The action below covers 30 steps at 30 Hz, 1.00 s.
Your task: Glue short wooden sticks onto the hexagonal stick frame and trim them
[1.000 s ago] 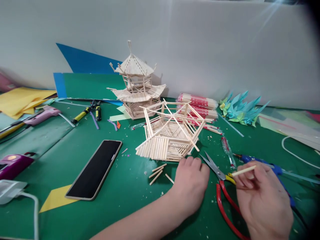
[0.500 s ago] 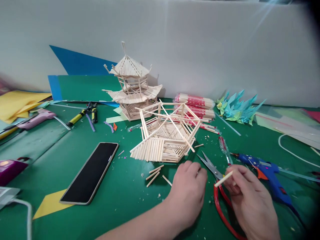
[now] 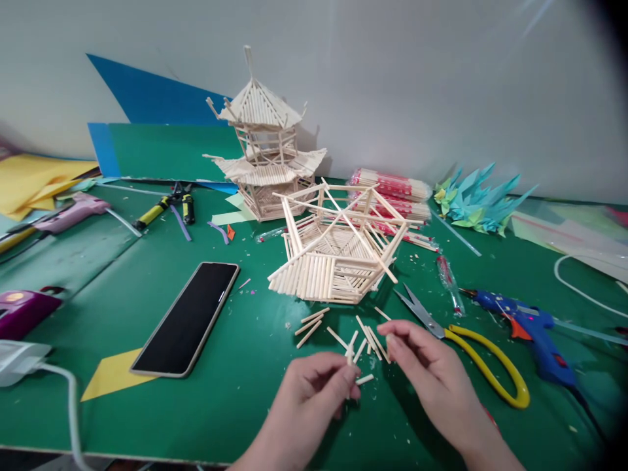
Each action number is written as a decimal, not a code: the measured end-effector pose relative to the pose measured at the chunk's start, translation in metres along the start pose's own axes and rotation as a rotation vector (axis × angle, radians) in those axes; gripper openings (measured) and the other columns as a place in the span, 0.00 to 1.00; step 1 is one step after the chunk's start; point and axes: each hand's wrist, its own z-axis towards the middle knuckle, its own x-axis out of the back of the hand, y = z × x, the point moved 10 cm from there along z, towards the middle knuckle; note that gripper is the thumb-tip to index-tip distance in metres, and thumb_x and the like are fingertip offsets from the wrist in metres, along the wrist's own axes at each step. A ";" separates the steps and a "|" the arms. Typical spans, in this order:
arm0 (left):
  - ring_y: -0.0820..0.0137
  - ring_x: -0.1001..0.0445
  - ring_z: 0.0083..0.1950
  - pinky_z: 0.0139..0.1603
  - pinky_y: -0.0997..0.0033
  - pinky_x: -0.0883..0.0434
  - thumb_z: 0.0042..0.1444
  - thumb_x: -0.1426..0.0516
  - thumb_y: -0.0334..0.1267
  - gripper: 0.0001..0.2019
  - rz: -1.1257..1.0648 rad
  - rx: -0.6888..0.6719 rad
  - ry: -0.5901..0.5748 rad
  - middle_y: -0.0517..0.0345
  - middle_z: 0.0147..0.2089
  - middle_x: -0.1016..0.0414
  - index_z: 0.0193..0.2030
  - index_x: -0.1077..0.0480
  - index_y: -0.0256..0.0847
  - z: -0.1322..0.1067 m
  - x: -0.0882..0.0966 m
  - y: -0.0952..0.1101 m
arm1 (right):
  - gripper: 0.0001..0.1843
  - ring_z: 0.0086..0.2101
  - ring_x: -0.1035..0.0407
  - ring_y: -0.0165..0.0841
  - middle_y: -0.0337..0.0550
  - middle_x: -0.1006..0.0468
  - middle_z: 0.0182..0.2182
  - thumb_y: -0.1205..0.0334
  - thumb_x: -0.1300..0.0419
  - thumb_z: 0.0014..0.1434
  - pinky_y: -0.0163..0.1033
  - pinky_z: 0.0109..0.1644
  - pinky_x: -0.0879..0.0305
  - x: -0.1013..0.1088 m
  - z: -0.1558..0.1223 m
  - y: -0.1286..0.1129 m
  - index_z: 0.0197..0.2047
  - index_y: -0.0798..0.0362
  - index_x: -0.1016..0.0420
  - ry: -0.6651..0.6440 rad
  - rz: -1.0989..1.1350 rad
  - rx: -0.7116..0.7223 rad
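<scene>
My left hand (image 3: 318,396) is closed, its thumb and fingertips pinching a short wooden stick (image 3: 350,352) that points upward. Just to the right, my right hand (image 3: 434,376) has its thumb and index finger drawn together; whether anything lies between them is hidden. Cut stick pieces (image 3: 373,340) are scattered beneath and in front of the fingertips, with a few more pieces (image 3: 309,326) to the left. Beyond them stands a six-sided stick frame (image 3: 338,255), its near side partly covered by a slatted roof panel and thin sticks crossing over its top.
Yellow-handled scissors (image 3: 490,366) lie open-bladed beside my right hand, near a blue glue gun (image 3: 530,327). A phone (image 3: 186,320) is at left. Behind are a stick pagoda (image 3: 265,150), wrapped stick bundles (image 3: 392,190) and blue folded paper (image 3: 485,203). Pliers (image 3: 171,206) lie far left.
My right hand has moved left, off the scissors; the stick seen in it is gone from view there. My left hand has drawn back, uncovering stick pieces, and now pinches a stick.
</scene>
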 end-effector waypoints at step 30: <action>0.70 0.37 0.25 0.30 0.69 0.40 0.55 0.50 0.30 0.10 0.937 -0.910 0.643 0.59 0.21 0.35 0.25 0.33 0.38 -0.034 0.047 0.058 | 0.09 0.35 0.33 0.35 0.43 0.28 0.34 0.69 0.47 0.54 0.36 0.37 0.40 -0.069 0.025 -0.040 0.39 0.52 0.32 -0.053 -0.898 0.264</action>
